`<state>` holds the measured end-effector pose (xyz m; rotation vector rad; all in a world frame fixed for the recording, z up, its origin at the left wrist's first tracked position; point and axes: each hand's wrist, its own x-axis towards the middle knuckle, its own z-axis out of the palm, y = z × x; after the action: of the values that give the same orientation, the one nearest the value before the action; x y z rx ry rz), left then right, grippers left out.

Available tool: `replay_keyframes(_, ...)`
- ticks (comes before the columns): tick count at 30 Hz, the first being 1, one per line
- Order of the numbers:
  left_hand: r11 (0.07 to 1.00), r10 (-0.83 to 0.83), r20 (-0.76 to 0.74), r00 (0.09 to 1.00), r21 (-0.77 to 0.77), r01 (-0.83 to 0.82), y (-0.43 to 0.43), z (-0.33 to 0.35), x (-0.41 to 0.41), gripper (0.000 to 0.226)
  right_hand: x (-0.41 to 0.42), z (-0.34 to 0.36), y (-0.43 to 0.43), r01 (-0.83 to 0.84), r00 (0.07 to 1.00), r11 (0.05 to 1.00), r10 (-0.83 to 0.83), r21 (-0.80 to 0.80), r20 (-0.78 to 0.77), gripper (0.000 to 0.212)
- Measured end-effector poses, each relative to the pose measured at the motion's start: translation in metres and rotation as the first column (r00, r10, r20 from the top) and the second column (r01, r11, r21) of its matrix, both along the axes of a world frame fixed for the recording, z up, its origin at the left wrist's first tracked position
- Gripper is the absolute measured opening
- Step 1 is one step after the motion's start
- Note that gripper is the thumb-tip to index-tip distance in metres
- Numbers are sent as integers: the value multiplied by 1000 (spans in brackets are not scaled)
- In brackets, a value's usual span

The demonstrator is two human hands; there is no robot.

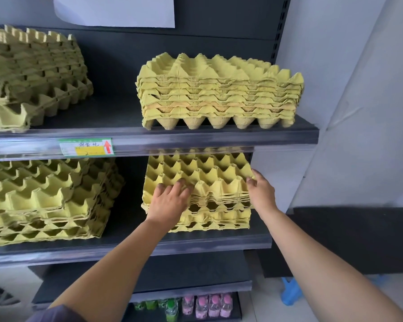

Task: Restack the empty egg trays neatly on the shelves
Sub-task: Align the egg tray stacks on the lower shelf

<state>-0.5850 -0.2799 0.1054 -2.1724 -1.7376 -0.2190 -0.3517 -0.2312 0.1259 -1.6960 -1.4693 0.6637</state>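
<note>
A stack of yellow-green egg trays (203, 180) sits on the right of the middle shelf (196, 246). My left hand (169, 201) lies on the front left of its top tray, fingers spread and pressing down. My right hand (261, 190) holds the stack's right front corner, thumb on the top tray's edge. A neat stack (219, 89) stands on the upper shelf (196, 139) at the right. A leaning stack (35, 73) is at the upper left. An uneven stack (47, 198) lies at the middle left.
A price label (86, 147) with a red arrow hangs on the upper shelf's front rail. A lower shelf (149, 284) juts out below, with drink bottles (207, 305) under it. A white paper (116, 10) hangs above. A blue stool (291, 291) stands on the floor at right.
</note>
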Motion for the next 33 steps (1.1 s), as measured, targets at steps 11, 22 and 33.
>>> replay_keyframes(11, 998, -4, 222, 975, -64, 19, -8, 12, -7, 57, -2, -2, -4, 17, 1000, 1000, -17, -23, -7, 45)
replay_keyframes(22, 906, 403, 915, -4, -400, -136, -13, 13, -46, 65, -17, -1, -3, 123, 980, 992, -127, -35, -152, 52)
replay_keyframes(33, 902, 413, 855, -315, -432, 9, -4, 8, -48, 44, -19, 2, 10, 268, 929, 963, -263, -15, -259, 19)
